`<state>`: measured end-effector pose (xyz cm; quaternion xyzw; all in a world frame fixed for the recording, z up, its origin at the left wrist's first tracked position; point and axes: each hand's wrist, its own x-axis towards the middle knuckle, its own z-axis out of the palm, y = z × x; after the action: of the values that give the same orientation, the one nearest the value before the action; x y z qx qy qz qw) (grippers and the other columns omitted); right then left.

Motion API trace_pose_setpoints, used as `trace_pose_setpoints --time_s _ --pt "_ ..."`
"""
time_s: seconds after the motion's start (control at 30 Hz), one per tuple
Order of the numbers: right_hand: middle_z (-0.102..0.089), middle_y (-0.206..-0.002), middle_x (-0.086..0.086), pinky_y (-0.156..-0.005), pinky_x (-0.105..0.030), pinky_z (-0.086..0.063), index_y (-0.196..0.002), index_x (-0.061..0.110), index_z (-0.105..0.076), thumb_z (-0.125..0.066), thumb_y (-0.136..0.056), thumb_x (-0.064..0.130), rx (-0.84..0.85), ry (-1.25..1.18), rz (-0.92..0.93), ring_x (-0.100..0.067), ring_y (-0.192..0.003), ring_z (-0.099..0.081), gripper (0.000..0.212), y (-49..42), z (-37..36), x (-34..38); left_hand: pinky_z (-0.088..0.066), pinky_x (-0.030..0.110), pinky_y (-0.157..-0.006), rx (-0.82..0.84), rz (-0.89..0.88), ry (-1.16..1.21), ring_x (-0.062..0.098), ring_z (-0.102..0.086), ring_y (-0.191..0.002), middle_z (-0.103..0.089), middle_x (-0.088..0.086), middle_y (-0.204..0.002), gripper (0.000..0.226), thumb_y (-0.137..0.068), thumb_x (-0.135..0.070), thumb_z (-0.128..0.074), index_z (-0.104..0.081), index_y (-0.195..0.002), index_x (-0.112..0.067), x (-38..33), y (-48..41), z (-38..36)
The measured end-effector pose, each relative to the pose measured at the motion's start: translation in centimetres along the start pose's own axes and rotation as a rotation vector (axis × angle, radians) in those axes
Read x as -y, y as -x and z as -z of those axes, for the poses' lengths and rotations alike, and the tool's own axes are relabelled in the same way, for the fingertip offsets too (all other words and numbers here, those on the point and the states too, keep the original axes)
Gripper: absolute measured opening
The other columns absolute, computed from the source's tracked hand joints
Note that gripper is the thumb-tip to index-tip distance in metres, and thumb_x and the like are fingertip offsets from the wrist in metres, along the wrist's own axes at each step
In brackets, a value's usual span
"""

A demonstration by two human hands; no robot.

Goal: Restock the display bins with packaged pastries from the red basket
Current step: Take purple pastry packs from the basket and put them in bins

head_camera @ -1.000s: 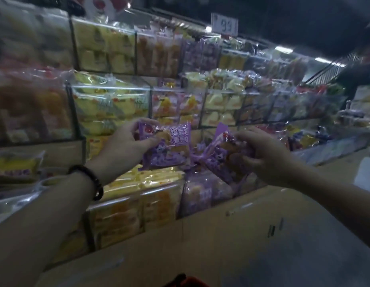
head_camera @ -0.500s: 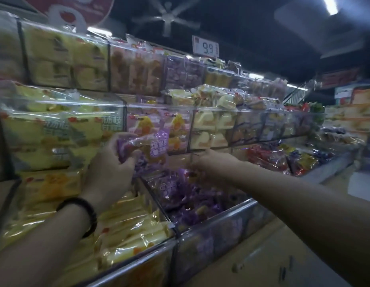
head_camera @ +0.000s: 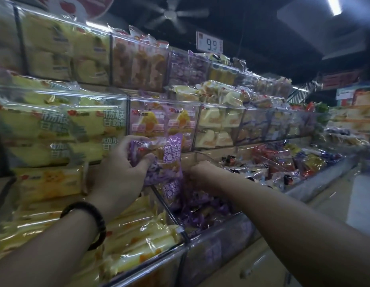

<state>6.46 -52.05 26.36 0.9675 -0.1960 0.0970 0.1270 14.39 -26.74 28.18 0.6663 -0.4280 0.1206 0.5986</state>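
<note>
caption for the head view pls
Left hand holds a purple pastry pack while right hand reaches into the bin.

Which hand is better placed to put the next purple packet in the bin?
The left hand. It grips a purple packet just above the purple bin. The right hand is down in the bin, and whether it holds anything is hidden.

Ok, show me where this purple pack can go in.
Best room seems to be the rear of the purple bin, between its pile and the beige back panel, where the right hand reaches. The left hand holds the purple pack above it. Crowded: the yellow bin on the left is heaped to its front.
</note>
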Motion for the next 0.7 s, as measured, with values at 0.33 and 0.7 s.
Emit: trace_pose_setpoints --time_s 0.33,0.7 --pt "-0.038 -0.157 0.001 -0.118 -0.043 -0.030 -0.160 0.032 -0.025 -0.072 -0.083 0.041 -0.502 -0.454 0.215 -0.021 -0.146 -0.035 0.091 5.9 9.5 2.2 -0.057 0.019 -0.050 0.078 -0.015 0.143 0.005 -0.075 -0.072 -0.075 0.004 -0.091 0.024 -0.096 -0.020 -0.073 -0.066 -0.115 -0.033 -1.0 1.0 0.3" --pt "-0.056 -0.121 0.011 -0.099 -0.042 -0.050 -0.130 0.032 -0.067 -0.076 -0.093 0.036 -0.115 -0.308 0.143 -0.011 -0.109 -0.053 0.038 7.1 9.2 0.0 -0.059 0.024 -0.070 0.104 -0.050 0.036 0.000 -0.067 -0.102 -0.066 -0.021 -0.121 0.030 -0.096 -0.036 -0.072 -0.057 -0.121 -0.040 -0.5 1.1 1.0"
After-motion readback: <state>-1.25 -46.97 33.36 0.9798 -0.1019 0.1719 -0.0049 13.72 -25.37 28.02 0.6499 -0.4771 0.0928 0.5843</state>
